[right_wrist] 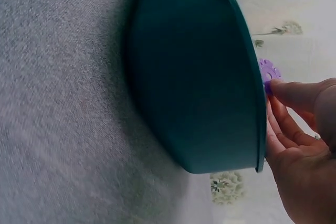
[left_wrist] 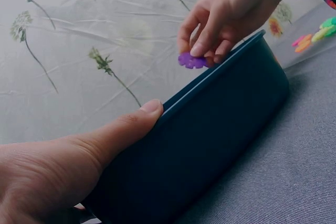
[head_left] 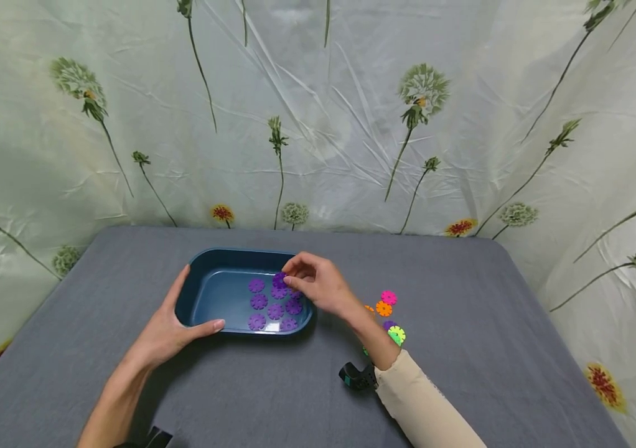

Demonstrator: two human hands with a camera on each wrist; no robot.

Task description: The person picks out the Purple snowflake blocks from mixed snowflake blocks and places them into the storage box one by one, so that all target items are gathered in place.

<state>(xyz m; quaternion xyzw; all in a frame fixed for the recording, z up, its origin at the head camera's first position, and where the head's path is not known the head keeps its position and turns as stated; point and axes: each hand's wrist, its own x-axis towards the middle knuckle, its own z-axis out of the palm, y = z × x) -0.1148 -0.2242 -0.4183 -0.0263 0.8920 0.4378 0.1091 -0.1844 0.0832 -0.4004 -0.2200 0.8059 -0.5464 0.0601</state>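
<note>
A blue rectangular tray [head_left: 206, 298] stands on the table with several purple notched plastic discs [head_left: 259, 302] lying flat in its right half. My left hand [head_left: 167, 330] holds the tray's left near corner, its thumb [left_wrist: 131, 127] against the near rim in the left wrist view; its other fingers are partly hidden there. Over the tray's right end, my right hand [head_left: 320, 283] pinches a purple notched disc [left_wrist: 192, 60] between thumb and fingers. That disc shows just past the rim in the right wrist view, tilted up.
Right of the tray, partly behind the right forearm, lie loose notched discs: a pink disc [head_left: 388, 297], an orange disc [head_left: 383, 308], a yellow-green disc [head_left: 396, 335] and others. A grey cloth covers the table [head_left: 480, 348]. Behind it hangs a flowered curtain [head_left: 340, 124].
</note>
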